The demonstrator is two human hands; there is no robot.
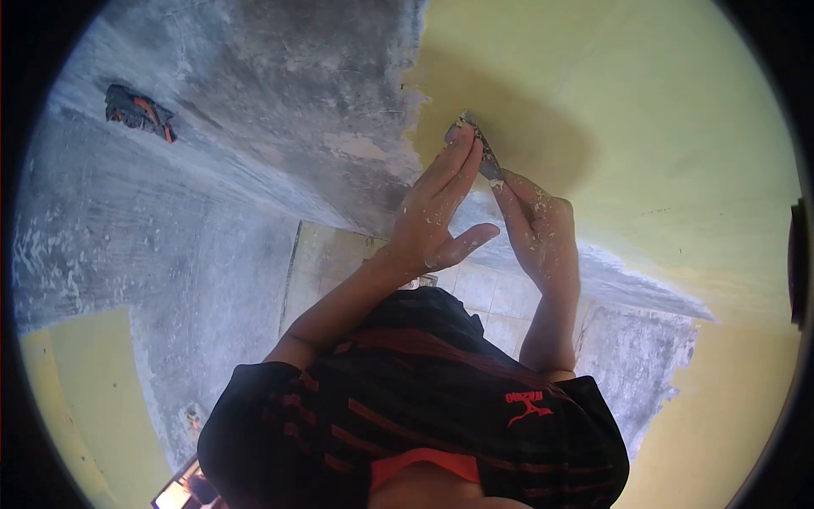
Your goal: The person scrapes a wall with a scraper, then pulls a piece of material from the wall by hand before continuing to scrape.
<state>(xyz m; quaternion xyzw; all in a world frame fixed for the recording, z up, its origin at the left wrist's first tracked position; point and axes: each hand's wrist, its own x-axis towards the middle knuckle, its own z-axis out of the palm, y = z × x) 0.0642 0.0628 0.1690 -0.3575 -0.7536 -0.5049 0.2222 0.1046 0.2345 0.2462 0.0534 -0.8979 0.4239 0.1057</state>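
Note:
My right hand is closed round the handle of a paint scraper, at the upper middle of the head view. The handle is mostly hidden in my fingers. The scraper's blade end lies against the wall, close to the ragged border between yellow-green paint and bare grey wall. My left hand has its fingers stretched out, their tips resting on the blade, and its thumb stands apart. Pale paint flakes cling to both hands and to the blade.
A crumpled dark bundle with orange-red parts lies at the upper left. Pale tiles show below, behind my arms. A dark-edged object juts in at the far right. A bright screen-like thing stands at the lower left.

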